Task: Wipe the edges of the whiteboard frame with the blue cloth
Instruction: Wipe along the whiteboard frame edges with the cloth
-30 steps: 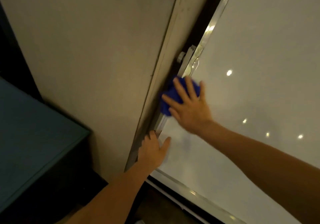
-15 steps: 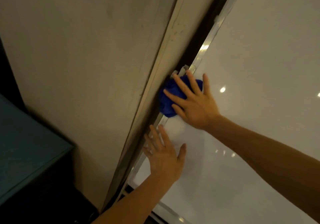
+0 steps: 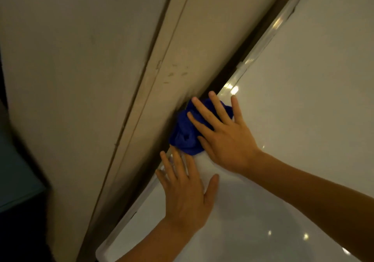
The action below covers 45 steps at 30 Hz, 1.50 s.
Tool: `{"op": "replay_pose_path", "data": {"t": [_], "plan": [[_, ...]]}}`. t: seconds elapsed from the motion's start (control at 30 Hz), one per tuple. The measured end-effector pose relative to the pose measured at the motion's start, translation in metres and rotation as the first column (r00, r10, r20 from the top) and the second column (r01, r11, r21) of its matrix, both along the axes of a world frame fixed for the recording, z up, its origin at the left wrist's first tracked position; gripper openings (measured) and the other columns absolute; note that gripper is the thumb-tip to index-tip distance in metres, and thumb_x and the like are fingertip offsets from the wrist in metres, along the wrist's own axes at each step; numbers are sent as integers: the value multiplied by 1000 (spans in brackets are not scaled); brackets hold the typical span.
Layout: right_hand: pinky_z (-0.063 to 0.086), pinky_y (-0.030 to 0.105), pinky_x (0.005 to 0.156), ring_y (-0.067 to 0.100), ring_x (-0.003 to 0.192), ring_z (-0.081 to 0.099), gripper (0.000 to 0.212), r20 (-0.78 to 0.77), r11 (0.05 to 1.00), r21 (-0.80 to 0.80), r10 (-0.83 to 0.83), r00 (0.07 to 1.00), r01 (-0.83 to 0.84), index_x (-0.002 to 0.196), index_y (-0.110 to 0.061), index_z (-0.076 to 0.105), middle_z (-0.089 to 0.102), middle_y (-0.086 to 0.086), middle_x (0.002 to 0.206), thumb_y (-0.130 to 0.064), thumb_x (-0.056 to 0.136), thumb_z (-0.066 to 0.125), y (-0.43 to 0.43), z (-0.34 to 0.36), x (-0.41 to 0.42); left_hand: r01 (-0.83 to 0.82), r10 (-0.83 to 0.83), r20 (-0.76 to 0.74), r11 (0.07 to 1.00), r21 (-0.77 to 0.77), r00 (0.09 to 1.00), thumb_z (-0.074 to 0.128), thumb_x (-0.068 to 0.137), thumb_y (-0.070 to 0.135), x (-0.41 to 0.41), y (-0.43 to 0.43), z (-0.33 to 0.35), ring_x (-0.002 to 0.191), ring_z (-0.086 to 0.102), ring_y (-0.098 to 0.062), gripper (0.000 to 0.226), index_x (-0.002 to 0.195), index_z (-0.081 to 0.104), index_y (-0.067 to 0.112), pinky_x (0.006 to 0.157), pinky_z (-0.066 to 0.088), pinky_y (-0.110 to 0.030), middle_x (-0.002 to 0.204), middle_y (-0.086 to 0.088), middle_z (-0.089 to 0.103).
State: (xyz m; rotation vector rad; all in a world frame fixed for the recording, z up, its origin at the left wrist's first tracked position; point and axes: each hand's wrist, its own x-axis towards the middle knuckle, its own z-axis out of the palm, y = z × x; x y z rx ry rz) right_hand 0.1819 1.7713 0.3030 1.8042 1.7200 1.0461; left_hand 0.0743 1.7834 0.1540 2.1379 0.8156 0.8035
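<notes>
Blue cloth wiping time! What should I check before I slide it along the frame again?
1. Blue cloth on the whiteboard frame edge: ok, bunched over it.
2. Right hand pressing the cloth with flat, straight fingers: ok.
3. Left hand steadying the whiteboard: ok, flat on it.
4. Way up the frame: ok, nothing lies on it in view.
5. Way down the frame: not ok, the left hand's fingertips sit just below the cloth.
6. Frame already clean: cannot tell, too dim.
</notes>
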Motion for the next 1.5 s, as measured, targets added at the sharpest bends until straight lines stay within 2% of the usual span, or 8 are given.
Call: {"op": "replay_pose_path", "data": {"t": [0.23,0.37,0.7,0.9,1.07,1.23,1.4,1.5], "plan": [[-4,71,115,44,151,-8,54,-46,944,290,-151,987,158,151,-31,38,7,7,168,-48,100,34,24,90,35,10,-12,71,999,36,997,8,79,84,11,4,35,143,-32,-31,95,142,-38,29,117,-4,-56,154,-1,-40],[-2,68,117,39,152,-6,66,-7,993,-106,57,998,-57,153,-42,27,11,1,168,-40,92,52,22,59,23,-9,-8,74,974,226,997,19,89,73,23,16,71,147,3,-47,93,155,11,8,111,18,-63,163,-20,7],[-5,64,118,36,153,-11,63,-46,988,-147,-47,998,40,153,-44,28,10,2,168,-71,96,25,3,107,55,-105,75,97,923,369,993,34,81,72,69,26,103,142,22,-48,94,143,44,1,113,16,-58,151,-28,35],[-15,60,118,33,148,-27,68,-39,965,130,-227,973,230,156,-43,3,-11,-1,168,-72,95,4,17,191,95,-180,110,205,914,362,972,23,79,77,99,30,118,149,-13,-33,92,140,33,10,118,0,-48,161,-14,12],[-12,62,118,39,151,-15,69,-46,992,4,-122,991,123,158,-36,10,2,4,168,-70,98,11,23,165,89,-133,73,170,919,370,983,16,81,78,113,36,137,136,34,-50,100,140,43,3,112,13,-53,146,-27,43],[-13,64,116,39,148,-23,72,10,908,263,-339,941,325,157,-39,-1,-11,4,168,-69,92,-5,25,230,109,-89,35,139,912,401,990,25,79,80,122,39,157,136,35,-49,102,140,47,2,113,9,-55,150,-26,38],[-5,60,120,33,153,-11,79,116,988,-123,-76,990,90,157,-27,24,11,-2,168,-75,94,21,16,179,99,-36,-29,159,920,390,987,18,84,76,125,40,175,137,35,-48,97,139,49,3,111,12,-53,146,-26,44],[-6,56,120,30,152,-18,78,151,985,68,-166,975,157,159,-32,9,2,-6,168,-74,94,16,9,228,124,-21,-27,121,924,381,992,19,80,79,130,37,182,132,38,-48,97,140,43,6,108,19,-53,143,-26,48]]}}
